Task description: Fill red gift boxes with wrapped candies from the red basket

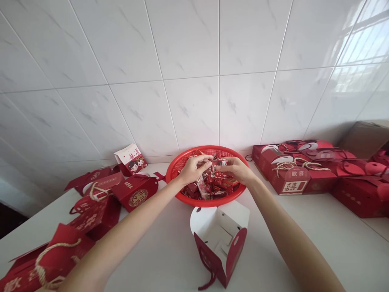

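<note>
My left hand (195, 169) and my right hand (238, 170) meet above a red plastic basket (172, 178) with a perforated wall. Between them is a small red wrapped candy (217, 167); the fingers of my right hand are closed on it. The fingers of my left hand are bent in, with its thumb at the candy's left side. Several more wrapped candies (209, 187) lie loose in the basket. Just in front stands an open red gift box (220, 247), white inside, with no candies visible in it and a dark red cord at its front.
Several red gift boxes (136, 190) with rope handles crowd the left side of the white table (158, 247). More red boxes (291, 178) stand in rows on the right, beside a brown carton (364, 136). A tiled wall (194, 109) rises directly behind the basket.
</note>
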`<state>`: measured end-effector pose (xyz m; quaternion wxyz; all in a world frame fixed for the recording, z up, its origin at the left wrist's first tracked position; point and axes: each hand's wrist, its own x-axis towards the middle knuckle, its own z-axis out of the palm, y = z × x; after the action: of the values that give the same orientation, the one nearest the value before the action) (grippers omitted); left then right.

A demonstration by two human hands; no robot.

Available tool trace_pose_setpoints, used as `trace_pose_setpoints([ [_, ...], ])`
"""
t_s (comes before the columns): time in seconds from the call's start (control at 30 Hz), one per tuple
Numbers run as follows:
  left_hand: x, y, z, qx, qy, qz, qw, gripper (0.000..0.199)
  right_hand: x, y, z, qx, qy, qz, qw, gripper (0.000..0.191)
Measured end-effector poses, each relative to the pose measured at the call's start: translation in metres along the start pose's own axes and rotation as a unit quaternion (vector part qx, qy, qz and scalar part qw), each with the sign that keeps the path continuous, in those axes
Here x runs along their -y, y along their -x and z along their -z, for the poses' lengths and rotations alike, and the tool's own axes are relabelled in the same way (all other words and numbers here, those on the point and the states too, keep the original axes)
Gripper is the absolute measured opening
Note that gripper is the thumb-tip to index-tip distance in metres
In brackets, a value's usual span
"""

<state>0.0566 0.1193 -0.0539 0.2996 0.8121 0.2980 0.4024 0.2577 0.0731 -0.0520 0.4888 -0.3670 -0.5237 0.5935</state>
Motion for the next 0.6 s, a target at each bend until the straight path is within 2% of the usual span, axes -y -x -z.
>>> trace_pose_setpoints([
  [0.1,0.005,-0.003,0.002,-0.021,-0.019,0.038,0.999,0.036,0.0,-0.003,0.0,-0.113,-0.101,0.025,0.988,0.021],
  [0.17,0.01,-0.004,0.003,-0.02,-0.053,0.079,0.995,0.031,0.0,-0.007,0.0,-0.214,-0.175,0.039,0.96,0.014],
  [0.23,0.014,-0.004,0.003,0.0,-0.097,0.114,0.989,0.026,0.001,-0.009,0.002,-0.279,-0.221,0.042,0.933,0.012],
  [0.4,0.015,-0.009,0.005,0.077,-0.167,0.145,0.972,0.027,0.003,-0.011,0.001,-0.312,-0.242,0.038,0.918,0.015],
  [0.5,0.012,-0.023,0.004,0.12,-0.221,0.112,0.961,0.029,0.003,-0.011,-0.001,-0.313,-0.252,0.039,0.915,0.015],
  [0.6,0.012,-0.044,-0.001,0.163,-0.297,0.066,0.938,0.035,0.004,-0.01,-0.002,-0.305,-0.257,0.044,0.916,0.012],
])
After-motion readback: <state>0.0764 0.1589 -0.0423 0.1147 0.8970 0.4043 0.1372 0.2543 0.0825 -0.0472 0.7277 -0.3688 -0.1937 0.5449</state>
